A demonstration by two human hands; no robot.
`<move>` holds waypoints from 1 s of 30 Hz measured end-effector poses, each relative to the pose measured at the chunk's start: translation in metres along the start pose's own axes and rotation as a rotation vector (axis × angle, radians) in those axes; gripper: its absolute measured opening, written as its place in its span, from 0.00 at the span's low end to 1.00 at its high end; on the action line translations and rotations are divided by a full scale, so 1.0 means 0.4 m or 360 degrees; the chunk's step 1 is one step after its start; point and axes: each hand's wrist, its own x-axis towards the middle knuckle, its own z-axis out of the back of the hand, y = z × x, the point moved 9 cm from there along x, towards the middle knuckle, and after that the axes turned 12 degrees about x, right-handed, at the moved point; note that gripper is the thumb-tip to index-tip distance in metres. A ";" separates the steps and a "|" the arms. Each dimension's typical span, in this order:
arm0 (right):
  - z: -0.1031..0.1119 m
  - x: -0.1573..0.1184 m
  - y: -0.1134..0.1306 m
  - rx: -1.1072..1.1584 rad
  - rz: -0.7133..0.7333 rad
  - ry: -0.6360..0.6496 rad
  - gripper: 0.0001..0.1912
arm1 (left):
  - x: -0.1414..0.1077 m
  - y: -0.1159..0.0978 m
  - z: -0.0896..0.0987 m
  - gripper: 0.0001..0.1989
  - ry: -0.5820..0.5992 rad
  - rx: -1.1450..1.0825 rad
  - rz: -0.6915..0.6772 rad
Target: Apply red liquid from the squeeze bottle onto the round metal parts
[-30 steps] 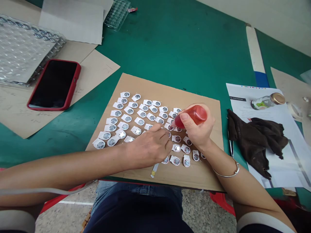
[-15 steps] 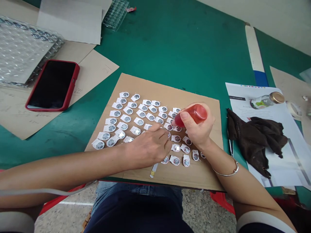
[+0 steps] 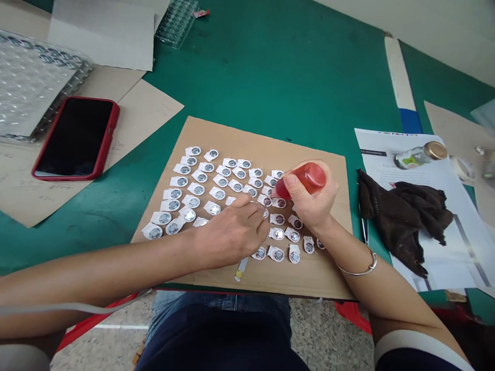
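My right hand (image 3: 320,207) is closed around a red squeeze bottle (image 3: 311,178), tilted with its nozzle down to the left over the small parts. Several small round metal parts on white tabs (image 3: 198,189) lie in rough rows on a brown cardboard sheet (image 3: 228,138). My left hand (image 3: 232,229) rests low over the middle of these rows, its fingers curled in close to the bottle's tip. Its fingertips are turned away, so whatever they pinch is hidden. Below the left hand lies a small flat strip with a yellow end (image 3: 240,270).
On the left are a red-cased phone (image 3: 75,136), cardboard pieces and a clear plastic tray (image 3: 34,82). To the right, a dark cloth (image 3: 394,216), tweezers (image 3: 364,229) and a small glass jar (image 3: 419,154) lie by printed paper. Another clear tray (image 3: 176,23) stands at the back.
The whole view has shifted slightly, so everything sits a little further left. My hands and the red bottle keep nearly the same place over the parts.
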 end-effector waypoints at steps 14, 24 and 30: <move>0.007 0.006 0.037 -0.0114 0.0166 -0.0003 0.12 | 0.000 0.022 -0.001 0.14 -0.0001 -0.0162 0.0012; 0.009 0.006 0.052 -0.0181 0.0243 0.0008 0.13 | 0.005 0.045 -0.004 0.11 0.0030 -0.0297 0.0080; -0.001 0.006 0.056 -0.0139 0.0255 0.0112 0.13 | 0.007 0.058 -0.004 0.11 0.0016 -0.0340 0.0136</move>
